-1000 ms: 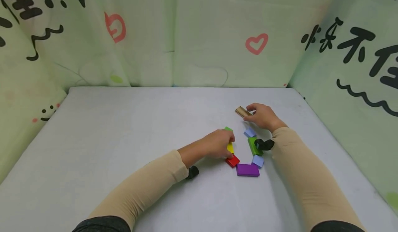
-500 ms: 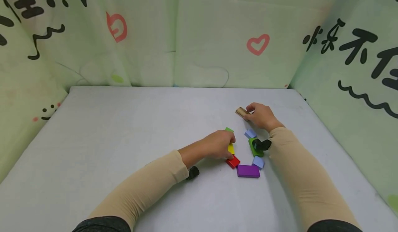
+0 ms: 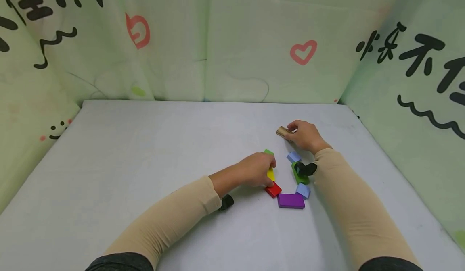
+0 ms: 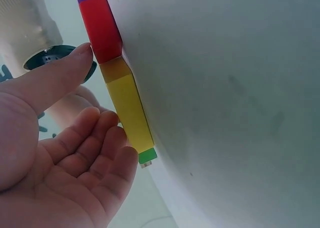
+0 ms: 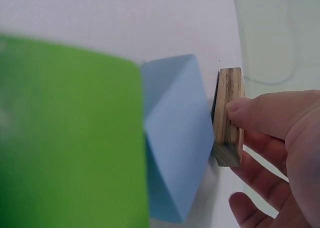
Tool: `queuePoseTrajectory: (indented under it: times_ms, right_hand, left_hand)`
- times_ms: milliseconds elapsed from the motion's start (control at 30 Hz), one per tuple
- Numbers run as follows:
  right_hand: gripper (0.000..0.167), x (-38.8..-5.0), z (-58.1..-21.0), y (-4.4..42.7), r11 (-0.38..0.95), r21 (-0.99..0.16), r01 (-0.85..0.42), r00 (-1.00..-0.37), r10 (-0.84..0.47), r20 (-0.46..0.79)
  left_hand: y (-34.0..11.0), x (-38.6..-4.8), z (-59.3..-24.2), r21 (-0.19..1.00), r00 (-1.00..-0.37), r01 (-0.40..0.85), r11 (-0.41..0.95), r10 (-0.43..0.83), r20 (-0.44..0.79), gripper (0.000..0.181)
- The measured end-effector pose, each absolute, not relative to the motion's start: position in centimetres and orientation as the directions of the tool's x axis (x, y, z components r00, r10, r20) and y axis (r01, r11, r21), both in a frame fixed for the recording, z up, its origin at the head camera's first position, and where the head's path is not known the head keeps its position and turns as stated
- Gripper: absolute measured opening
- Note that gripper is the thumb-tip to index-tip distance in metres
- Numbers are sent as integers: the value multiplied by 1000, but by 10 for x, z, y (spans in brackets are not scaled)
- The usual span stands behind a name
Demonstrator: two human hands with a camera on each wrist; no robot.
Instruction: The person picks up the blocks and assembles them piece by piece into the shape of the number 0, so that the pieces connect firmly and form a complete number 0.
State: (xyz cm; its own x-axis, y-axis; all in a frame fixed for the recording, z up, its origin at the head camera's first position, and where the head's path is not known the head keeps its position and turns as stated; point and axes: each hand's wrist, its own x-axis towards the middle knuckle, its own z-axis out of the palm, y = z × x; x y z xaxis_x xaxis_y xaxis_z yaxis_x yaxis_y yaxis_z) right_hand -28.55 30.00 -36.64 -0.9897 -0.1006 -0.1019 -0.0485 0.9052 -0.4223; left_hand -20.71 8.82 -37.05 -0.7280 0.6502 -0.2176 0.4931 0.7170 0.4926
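Observation:
In the head view, my right hand (image 3: 306,136) pinches a tan wooden block (image 3: 281,132) at the far end of a ring of coloured blocks. The right wrist view shows the thumb on the block's layered side, with fingers beyond it. My left hand (image 3: 254,169) hovers at the ring's left side, fingers loosely bent beside a yellow block (image 4: 130,110). Its thumb is by a red block (image 4: 101,28); whether it touches is hard to tell. A light green block (image 3: 269,151) peeks out past the left fingers. Near the right hand lies a light blue block (image 5: 182,128).
A green block (image 3: 299,174), partly behind the right wrist's black camera (image 3: 305,169), a second light blue block (image 3: 303,190) and a purple block (image 3: 291,201) form the ring's right and near sides. The white table (image 3: 163,138) ends at a printed green curtain (image 3: 236,41).
The right hand shifts very slightly, still holding the wooden block, which turns a little. The left hand and the other blocks stay put apart from a small camera drift.

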Motion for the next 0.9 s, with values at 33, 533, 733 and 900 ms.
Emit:
queuePoseTrajectory:
  times_ms: [33, 533, 733, 900]
  right_hand:
    - [42, -285, -366, 300, 903, -425, -53, -989, -105, -100]
    - [35, -278, -356, 292, 874, -473, -113, -974, -190, -120]
    - [34, -272, -354, 291, 871, -469, -149, -968, -224, -110]
    - [33, -269, -354, 291, 867, -471, -161, -967, -233, -99]
  left_hand:
    - [88, -207, -371, 493, -728, 493, 717, 651, -217, 48]
    - [87, -207, -369, 466, -715, 529, 710, 668, -205, 49]
    - [87, -206, -368, 472, -715, 523, 710, 667, -210, 49]
    - [87, -205, -367, 475, -713, 521, 709, 668, -214, 49]
